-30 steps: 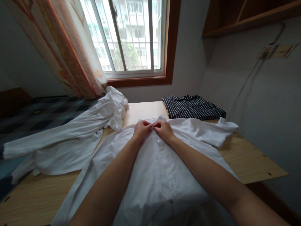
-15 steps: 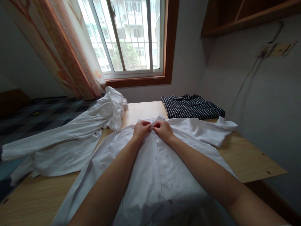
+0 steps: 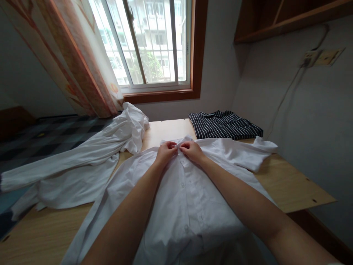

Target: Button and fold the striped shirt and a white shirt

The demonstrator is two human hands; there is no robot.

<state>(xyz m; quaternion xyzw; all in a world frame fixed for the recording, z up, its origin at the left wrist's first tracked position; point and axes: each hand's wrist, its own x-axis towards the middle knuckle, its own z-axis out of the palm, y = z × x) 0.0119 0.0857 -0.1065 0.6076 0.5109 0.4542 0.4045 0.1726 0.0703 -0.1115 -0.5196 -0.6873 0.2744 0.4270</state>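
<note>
A white button-up shirt (image 3: pixel 176 198) lies front up on the wooden board, its collar at the far end and its lower part toward me. Near the collar, my left hand (image 3: pixel 167 151) pinches the left edge of the front opening. Close beside it, my right hand (image 3: pixel 191 151) pinches the cloth on the other side, the fingertips of both nearly meeting. Whatever small button or buttonhole is between the fingers is hidden. Below my hands the two front edges run down with several buttons showing.
Another white garment (image 3: pixel 82 162) lies crumpled at the left, partly over a checked bed cover (image 3: pixel 55 129). A folded black-and-white striped shirt (image 3: pixel 224 125) rests at the back right of the wooden board (image 3: pixel 300 184). Beyond are a window (image 3: pixel 154 55) and a patterned curtain (image 3: pixel 79 62).
Both hands stay at the collar with only slight finger movement. The whole view has shifted very slightly.
</note>
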